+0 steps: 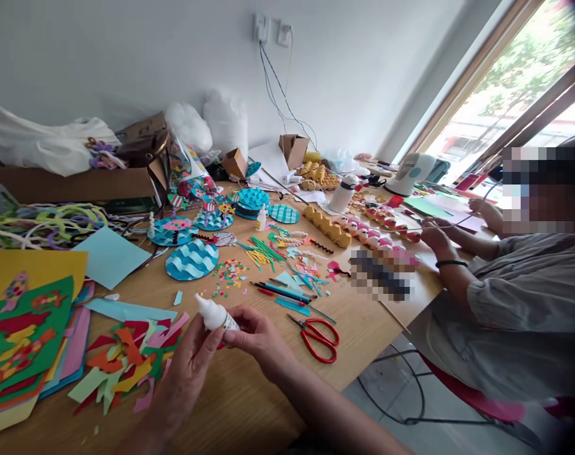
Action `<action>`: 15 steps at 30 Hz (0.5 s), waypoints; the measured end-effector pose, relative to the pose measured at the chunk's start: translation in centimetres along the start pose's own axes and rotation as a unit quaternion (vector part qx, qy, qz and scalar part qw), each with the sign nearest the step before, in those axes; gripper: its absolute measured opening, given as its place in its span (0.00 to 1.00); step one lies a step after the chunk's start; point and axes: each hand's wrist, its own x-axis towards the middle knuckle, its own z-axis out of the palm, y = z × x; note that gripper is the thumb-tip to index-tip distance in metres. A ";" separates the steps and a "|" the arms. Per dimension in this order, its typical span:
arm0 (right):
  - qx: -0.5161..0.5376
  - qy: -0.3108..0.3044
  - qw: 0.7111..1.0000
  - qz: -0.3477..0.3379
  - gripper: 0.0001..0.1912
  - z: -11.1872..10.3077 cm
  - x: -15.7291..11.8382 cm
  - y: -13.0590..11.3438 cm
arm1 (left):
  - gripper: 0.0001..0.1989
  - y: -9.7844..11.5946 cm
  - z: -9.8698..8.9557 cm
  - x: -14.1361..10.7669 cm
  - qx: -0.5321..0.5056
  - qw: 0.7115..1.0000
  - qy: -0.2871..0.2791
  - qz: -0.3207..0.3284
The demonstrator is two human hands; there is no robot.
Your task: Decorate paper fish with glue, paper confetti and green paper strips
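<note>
A small white glue bottle [212, 314] with a pointed nozzle is held tilted over the near part of the table, its tip toward the upper left. My left hand [193, 354] grips it from the left, thumb on its side. From the right, my right hand [254, 338] has its fingers closed round the lower end, hiding part of the label. A sliver of something red shows beneath my right fingers; I cannot make it out. Red-handled scissors [318, 338] lie just right of my hands. Loose paper scraps [126, 366] are spread to the left.
Blue wavy paper discs [191, 258], pencils [278, 292] and confetti [230, 272] lie beyond my hands. Stacked coloured sheets [26, 341] fill the left side. A co-worker [505, 303] sits at the right, hands over the table, near egg-carton strips [328, 226]. A second glue bottle [261, 218] stands farther back.
</note>
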 end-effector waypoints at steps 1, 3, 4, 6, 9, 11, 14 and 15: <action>-0.104 -0.013 0.994 -0.030 0.16 -0.4 0.3 -0.6 | 0.19 0.4 -0.1 0.3 -0.040 0.999 -0.009 -0.022; -0.277 -0.032 0.956 -0.089 0.15 -0.8 0.9 -1.8 | 0.22 1.2 -0.1 1.1 -0.108 0.993 -0.014 -0.055; -0.334 -0.040 0.935 -0.112 0.15 -0.9 1.2 -2.4 | 0.22 1.5 -0.2 1.6 -0.125 0.990 -0.015 -0.060; -0.408 -0.062 0.899 -0.148 0.13 -0.9 2.0 -3.4 | 0.23 2.1 -0.3 2.4 -0.133 0.990 -0.017 -0.054; -0.474 -0.080 0.858 -0.181 0.12 -1.5 4.4 -4.6 | 0.23 2.0 -1.2 2.9 -0.100 0.994 -0.030 -0.038; -0.508 -0.044 0.842 -0.175 0.14 -2.7 7.1 -5.4 | 0.22 1.2 -2.3 2.7 -0.051 0.998 -0.034 -0.023; -0.567 0.049 0.807 -0.155 0.14 -5.6 12.6 -6.5 | 0.15 -1.1 -3.8 1.4 0.081 0.995 -0.040 0.040; -0.583 0.079 0.795 -0.147 0.13 -6.6 14.5 -6.8 | 0.13 -1.9 -4.2 0.9 0.129 0.988 -0.029 0.081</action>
